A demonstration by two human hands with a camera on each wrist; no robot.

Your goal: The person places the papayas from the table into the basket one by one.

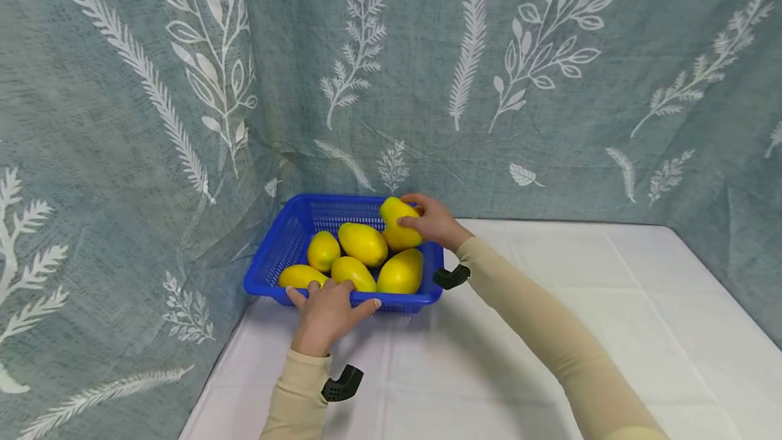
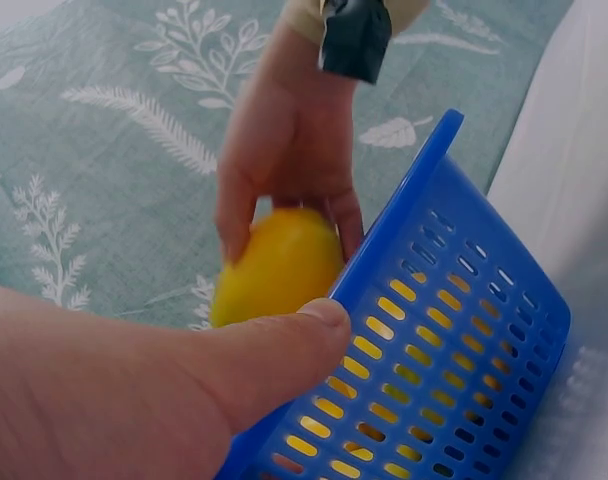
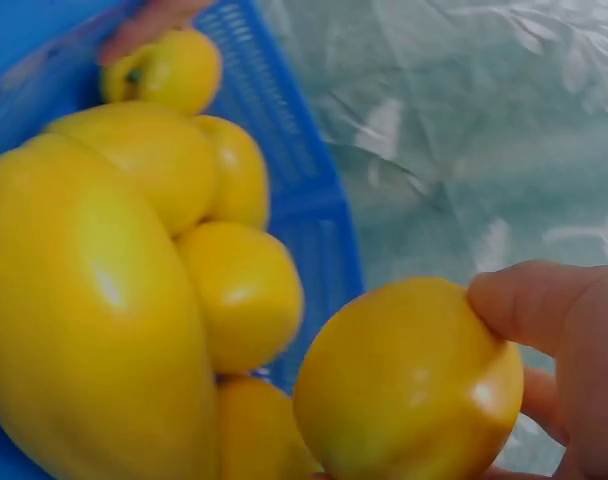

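At the back right corner of the blue plastic basket [image 1: 342,297], my right hand [image 1: 435,223] grips a yellow mango [image 1: 397,212] between thumb and fingers, over another mango in the basket. The right wrist view shows this held mango [image 3: 409,380] up close, near the basket's wall. My left hand [image 1: 326,311] holds the basket's near rim, fingers over the edge and thumb [image 2: 274,350] along it. Its fingertips are beside or on the front mangoes; contact is unclear. Several more yellow mangoes [image 1: 362,244] lie inside the basket.
The basket stands on a white-covered table [image 1: 580,277], at its back left. A grey-green curtain [image 1: 415,87] with white leaf prints hangs behind and along the sides. Dark camera mounts [image 1: 343,383] sit on both wrists.
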